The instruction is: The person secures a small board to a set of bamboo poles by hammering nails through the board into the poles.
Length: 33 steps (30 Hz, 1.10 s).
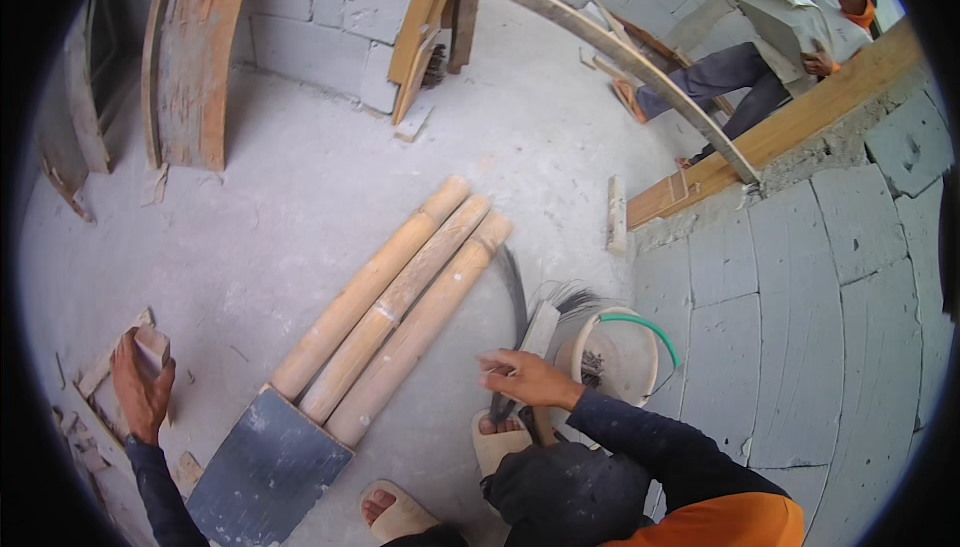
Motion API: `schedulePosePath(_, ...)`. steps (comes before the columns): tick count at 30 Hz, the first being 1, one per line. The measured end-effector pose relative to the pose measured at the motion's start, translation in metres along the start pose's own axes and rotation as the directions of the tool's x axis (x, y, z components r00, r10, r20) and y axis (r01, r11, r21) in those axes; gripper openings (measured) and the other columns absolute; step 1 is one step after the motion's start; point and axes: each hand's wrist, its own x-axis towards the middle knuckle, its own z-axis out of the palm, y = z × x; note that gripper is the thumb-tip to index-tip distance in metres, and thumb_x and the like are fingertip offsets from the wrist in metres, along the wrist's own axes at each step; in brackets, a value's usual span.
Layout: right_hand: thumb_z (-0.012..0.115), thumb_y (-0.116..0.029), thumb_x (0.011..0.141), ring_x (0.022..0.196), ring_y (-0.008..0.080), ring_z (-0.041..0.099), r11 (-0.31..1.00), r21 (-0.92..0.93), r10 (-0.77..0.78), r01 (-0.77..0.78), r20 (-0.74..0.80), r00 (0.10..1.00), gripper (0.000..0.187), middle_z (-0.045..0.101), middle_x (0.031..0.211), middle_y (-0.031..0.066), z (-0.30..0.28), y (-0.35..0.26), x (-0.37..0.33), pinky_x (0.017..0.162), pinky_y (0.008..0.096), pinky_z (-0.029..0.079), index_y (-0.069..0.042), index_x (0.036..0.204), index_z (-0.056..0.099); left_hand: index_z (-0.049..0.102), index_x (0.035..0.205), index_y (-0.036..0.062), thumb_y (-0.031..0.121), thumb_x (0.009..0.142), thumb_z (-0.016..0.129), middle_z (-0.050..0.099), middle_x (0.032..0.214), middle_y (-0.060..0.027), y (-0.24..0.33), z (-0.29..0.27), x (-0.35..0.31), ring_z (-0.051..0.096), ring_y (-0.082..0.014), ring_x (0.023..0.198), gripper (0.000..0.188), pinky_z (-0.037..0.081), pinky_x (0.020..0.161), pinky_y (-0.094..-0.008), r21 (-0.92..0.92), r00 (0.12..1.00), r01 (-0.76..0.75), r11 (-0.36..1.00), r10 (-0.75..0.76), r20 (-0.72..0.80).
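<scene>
Left hand (140, 387) gripping wood scrap (152, 345), right hand (528, 379) clutching half-hidden curved sickle (515, 297), handle obscured.

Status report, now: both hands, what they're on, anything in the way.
Left hand gripping a small wood block at the floor. Right hand on the curved blade's handle beside the white bucket. Three bamboo poles lie between the hands.

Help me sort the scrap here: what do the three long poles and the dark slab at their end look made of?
The three poles look like bamboo: pale tan, round, with ringed nodes. The dark slab is flat, matte grey-blue; it could be sheet metal or painted board, which cannot be told.
</scene>
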Motion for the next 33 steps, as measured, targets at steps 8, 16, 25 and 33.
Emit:
schedulePosePath(8, 0.08, -0.06, 0.092, 0.15, 0.0454, 0.044, 0.818, -0.084, -0.57, 0.569, 0.015, 0.821, 0.114, 0.048, 0.158, 0.034, 0.06, -0.144, 0.069, 0.125, 0.0489, 0.038, 0.002, 0.17, 0.023, 0.062, 0.125, -0.0024, 0.021, 0.068, 0.087, 0.068, 0.11, -0.0169, 0.313, -0.078, 0.029, 0.066, -0.0309, 0.102, 0.067, 0.053, 0.095, -0.0421, -0.609, 0.942, -0.281, 0.741, 0.334, -0.028)
schedulePosePath(16, 0.083, -0.042, 0.094, 0.133, 0.037, 0.064, 0.89, 0.128, -0.398, 0.437, -0.245, 0.884, 0.085, 0.063, 0.142, 0.0231, 0.058, -0.092, 0.054, 0.112, 0.0451, 0.05, -0.006, 0.159, 0.042, 0.054, 0.147, 0.0004, 0.046, 0.079, 0.092, 0.063, 0.127, -0.0105, 0.382, -0.074, 0.028, 0.062, -0.0217, 0.119, 0.09, 0.048, 0.105, -0.0378, -0.903, 0.912, -0.054, 0.427, 0.389, 0.129)
schedulePosePath(25, 0.082, -0.025, 0.094, 0.109, 0.0195, 0.068, 0.848, 0.529, 0.11, 0.02, -0.214, 0.97, 0.059, 0.071, 0.118, 0.012, 0.012, 0.058, -0.021, 0.098, 0.0354, 0.055, 0.005, 0.138, 0.056, 0.044, 0.156, -0.0147, 0.079, 0.069, 0.086, 0.053, 0.152, -0.0379, 0.223, 0.167, 0.02, 0.054, -0.0464, 0.144, 0.135, 0.043, 0.121, -0.0457, -0.119, 0.575, 0.082, 0.99, 0.051, 0.816)
schedulePosePath(33, 0.085, -0.023, 0.085, 0.123, 0.0263, 0.064, 0.915, 0.384, 0.209, -0.125, -0.186, 0.96, 0.077, 0.066, 0.132, 0.0172, 0.04, 0.097, -0.071, 0.106, 0.0388, 0.051, 0.004, 0.149, 0.052, 0.07, 0.131, -0.0104, 0.077, 0.073, 0.078, 0.075, 0.122, -0.0326, 0.207, 0.171, -0.001, 0.075, -0.0414, 0.113, 0.106, 0.057, 0.102, -0.0445, -0.142, 0.588, 0.207, 0.968, -0.008, 0.809)
